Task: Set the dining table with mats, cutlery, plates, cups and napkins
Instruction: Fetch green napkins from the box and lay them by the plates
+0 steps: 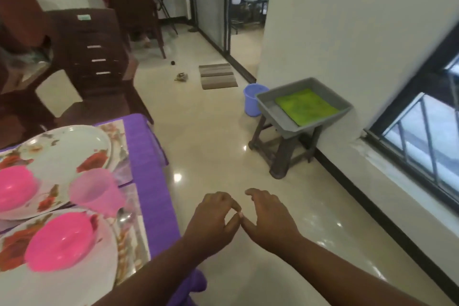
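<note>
Nowhere legible writing: left hand (213, 216), right hand (269, 218).

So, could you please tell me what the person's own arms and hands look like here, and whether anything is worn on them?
Both forearms are bare to the frame's lower edge: no sleeves show. The left hand and right hand carry no gloves, rings, watch or bracelets that can be seen. Fingernails look short and unpainted, though the picture is slightly soft.

Plates (64, 146) holding bowls (59, 241) sit on the desk (149, 181) at left, a tray (303, 107) on a stool (283, 151) to the right.
</note>
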